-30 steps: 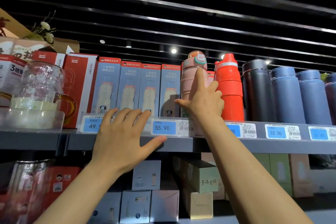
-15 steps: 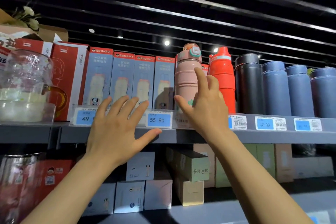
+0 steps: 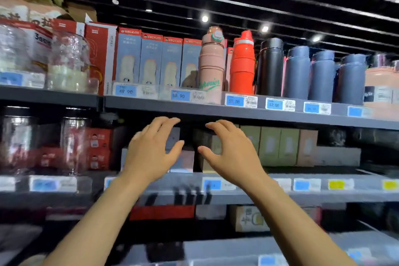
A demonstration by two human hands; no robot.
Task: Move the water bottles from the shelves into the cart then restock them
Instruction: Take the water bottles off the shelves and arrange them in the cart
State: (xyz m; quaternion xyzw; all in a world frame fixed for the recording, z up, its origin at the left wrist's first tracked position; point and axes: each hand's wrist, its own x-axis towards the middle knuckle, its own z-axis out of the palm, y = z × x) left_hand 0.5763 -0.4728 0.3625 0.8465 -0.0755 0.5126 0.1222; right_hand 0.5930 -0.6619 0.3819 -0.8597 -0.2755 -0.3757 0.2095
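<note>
The pink bottle (image 3: 210, 65) stands straight up on the top shelf (image 3: 280, 114), just above the loose, empty fingers of both hands, nearer the right hand (image 3: 228, 153) than the left hand (image 3: 151, 153)

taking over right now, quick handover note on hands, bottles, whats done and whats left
Left hand and right hand: both open, holding nothing, in front of the middle shelf.
Pink bottle, red bottle, black bottle and blue bottles stand upright on the top shelf.
Done: those bottles are shelved.
Left: cannot tell; no cart in view.
</note>
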